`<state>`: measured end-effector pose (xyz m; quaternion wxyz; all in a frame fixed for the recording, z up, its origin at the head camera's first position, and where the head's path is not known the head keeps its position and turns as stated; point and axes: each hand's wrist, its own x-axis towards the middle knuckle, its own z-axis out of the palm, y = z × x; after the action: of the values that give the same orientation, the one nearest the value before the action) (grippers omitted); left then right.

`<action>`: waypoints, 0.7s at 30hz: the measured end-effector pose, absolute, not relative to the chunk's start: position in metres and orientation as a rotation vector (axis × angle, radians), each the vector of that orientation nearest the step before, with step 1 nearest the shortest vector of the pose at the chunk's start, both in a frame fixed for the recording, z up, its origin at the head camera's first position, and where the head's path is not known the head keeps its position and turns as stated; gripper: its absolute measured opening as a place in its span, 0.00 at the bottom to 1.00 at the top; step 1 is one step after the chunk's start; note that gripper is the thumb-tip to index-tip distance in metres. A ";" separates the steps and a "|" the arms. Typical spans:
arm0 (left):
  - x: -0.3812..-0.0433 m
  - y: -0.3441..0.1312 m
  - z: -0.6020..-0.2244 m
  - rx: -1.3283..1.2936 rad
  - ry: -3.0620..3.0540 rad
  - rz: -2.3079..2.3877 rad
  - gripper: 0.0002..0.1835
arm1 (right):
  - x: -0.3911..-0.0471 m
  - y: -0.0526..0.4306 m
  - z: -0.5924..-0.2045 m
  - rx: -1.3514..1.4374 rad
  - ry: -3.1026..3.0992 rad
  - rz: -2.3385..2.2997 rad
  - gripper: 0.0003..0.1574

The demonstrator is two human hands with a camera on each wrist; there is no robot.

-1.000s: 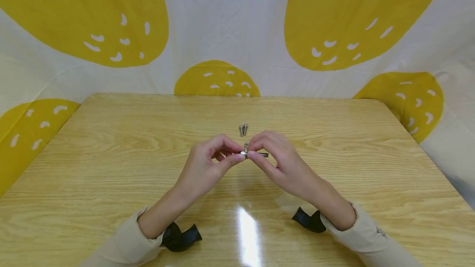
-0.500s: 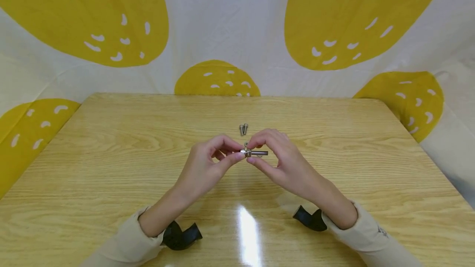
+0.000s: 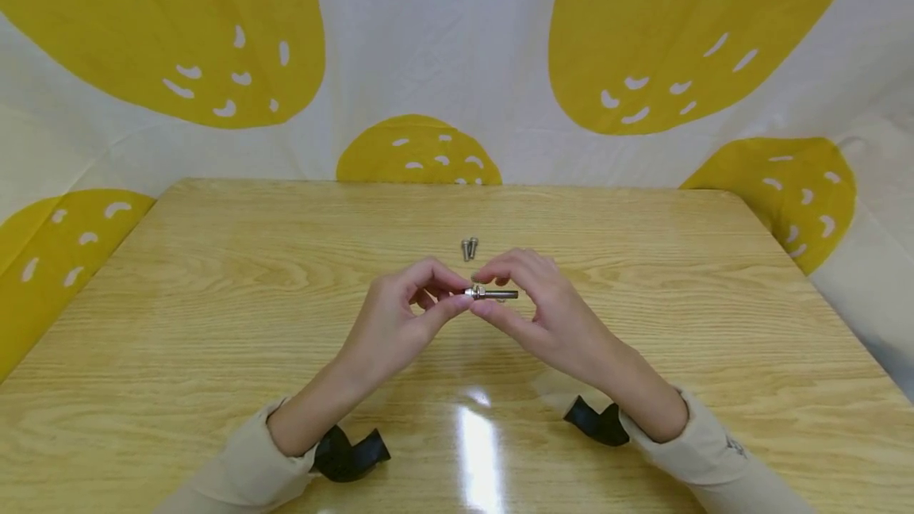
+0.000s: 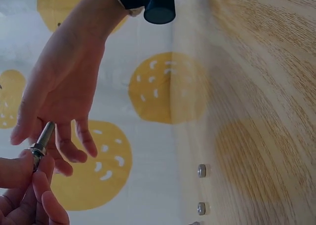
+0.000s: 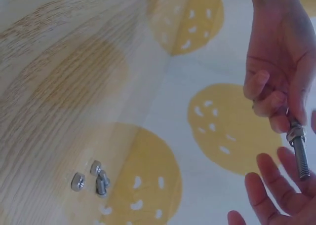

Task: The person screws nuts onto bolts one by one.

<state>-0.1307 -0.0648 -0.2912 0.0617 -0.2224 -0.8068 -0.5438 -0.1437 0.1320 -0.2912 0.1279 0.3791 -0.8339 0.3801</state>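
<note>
My left hand (image 3: 407, 312) pinches the head end of a metal bolt (image 3: 503, 294) between thumb and forefinger, and the bolt lies about level, shaft pointing right. A nut (image 5: 296, 132) sits on the bolt near my left fingertips, with bare thread (image 5: 301, 158) running out beyond it. Around the nut, my right hand (image 3: 546, 316) has its thumb and forefinger spread apart, one on either side. Its other fingers hang loosely in the left wrist view. The bolt's head is hidden by the left fingers.
Two bolts (image 3: 469, 249) lie close together on the wooden table (image 3: 286, 260), beyond the hands. Loose nuts (image 5: 78, 181) lie near them. A patterned cloth (image 3: 435, 62) hangs behind the table. Each wrist carries a black device (image 3: 350, 454).
The right thumb and forefinger, earlier together at the nut, have moved apart and exposed the nut and shaft. The left hand keeps its pinch and has barely moved.
</note>
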 end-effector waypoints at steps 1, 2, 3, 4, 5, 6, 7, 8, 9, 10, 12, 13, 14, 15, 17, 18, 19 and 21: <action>-0.131 -0.065 -0.291 -0.670 -2.442 -1.647 0.04 | -0.144 0.132 -0.291 1.107 -2.412 1.107 0.15; -0.131 -0.065 -0.291 -0.666 -2.444 -1.649 0.04 | -0.144 0.132 -0.291 1.118 -2.393 1.107 0.17; -0.131 -0.065 -0.291 -0.661 -2.448 -1.650 0.04 | -0.145 0.132 -0.292 1.129 -2.375 1.101 0.18; -0.131 -0.065 -0.291 -0.656 -2.450 -1.651 0.04 | -0.145 0.132 -0.292 1.142 -2.355 1.098 0.19; -0.131 -0.065 -0.291 -0.654 -2.450 -1.651 0.05 | -0.145 0.132 -0.292 1.153 -2.336 1.092 0.19; -0.131 -0.066 -0.291 -0.653 -2.449 -1.651 0.05 | -0.145 0.132 -0.292 1.164 -2.318 1.090 0.19; -0.131 -0.066 -0.291 -0.653 -2.448 -1.650 0.05 | -0.146 0.132 -0.292 1.175 -2.301 1.090 0.18; -0.131 -0.066 -0.291 -0.654 -2.448 -1.651 0.04 | -0.146 0.132 -0.292 1.185 -2.285 1.092 0.18; -0.131 -0.066 -0.291 -0.657 -2.447 -1.651 0.04 | -0.146 0.132 -0.292 1.192 -2.275 1.093 0.18; -0.132 -0.066 -0.291 -0.660 -2.446 -1.654 0.04 | -0.146 0.132 -0.292 1.198 -2.267 1.097 0.18; -0.132 -0.066 -0.291 -0.665 -2.442 -1.653 0.04 | -0.147 0.132 -0.292 1.205 -2.262 1.103 0.16; -0.132 -0.066 -0.291 -0.668 -2.440 -1.652 0.04 | -0.147 0.132 -0.292 1.206 -2.269 1.107 0.14; -0.132 -0.065 -0.292 -0.669 -2.438 -1.652 0.04 | -0.147 0.132 -0.292 1.205 -2.276 1.109 0.13; -0.132 -0.065 -0.292 -0.671 -2.436 -1.652 0.04 | -0.147 0.132 -0.293 1.203 -2.285 1.108 0.10; -0.131 -0.065 -0.292 -0.681 -2.432 -1.656 0.04 | -0.147 0.132 -0.293 1.188 -2.315 1.102 0.05; -0.131 -0.065 -0.292 -0.686 -2.432 -1.660 0.04 | -0.147 0.132 -0.293 1.173 -2.337 1.096 0.02; -0.131 -0.065 -0.292 -0.689 -2.432 -1.663 0.04 | -0.146 0.132 -0.293 1.160 -2.354 1.086 0.03; -0.131 -0.064 -0.292 -0.694 -2.433 -1.666 0.04 | -0.146 0.132 -0.292 1.130 -2.388 1.074 0.07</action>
<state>-0.1309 -0.0643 -0.2915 0.0563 -0.2288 -0.8019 -0.5490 -0.1456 0.1318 -0.2923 0.1443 0.3921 -0.8287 0.3725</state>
